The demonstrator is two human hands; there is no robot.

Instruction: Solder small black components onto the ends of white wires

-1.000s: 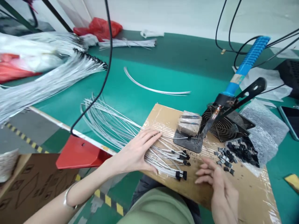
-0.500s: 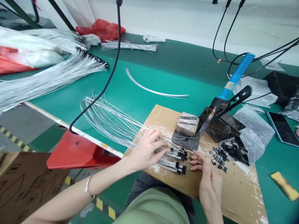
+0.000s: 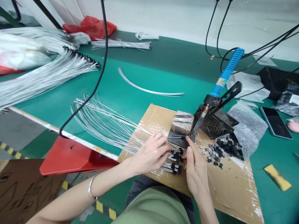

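My left hand (image 3: 153, 154) is closed in a pinch over the thin white wires (image 3: 112, 130), whose bundle runs from the left under it. Black connectors (image 3: 176, 168) cap the wire ends, just right of my left fingertips. My right hand (image 3: 197, 171) faces it, index finger stretched to the edge of a dark metal plate (image 3: 178, 142), other fingers curled. A thin silvery strand trails from my right palm across the wrist; its held end is hidden. Beyond the plate stands a soldering iron (image 3: 218, 85) with a blue grip, tip down, beside a worn block (image 3: 182, 122).
Loose small black parts (image 3: 216, 155) lie right of the iron, near a bubble-wrap bag (image 3: 251, 124). Behind the iron is a round fan (image 3: 210, 126). A phone (image 3: 275, 123) and a yellow sponge (image 3: 277, 177) lie farther right. A black cable (image 3: 99, 74) hangs at left.
My right hand has moved up and left, its index finger now reaching the plate's edge. My left hand stays over the wires. The whole view has shifted slightly.
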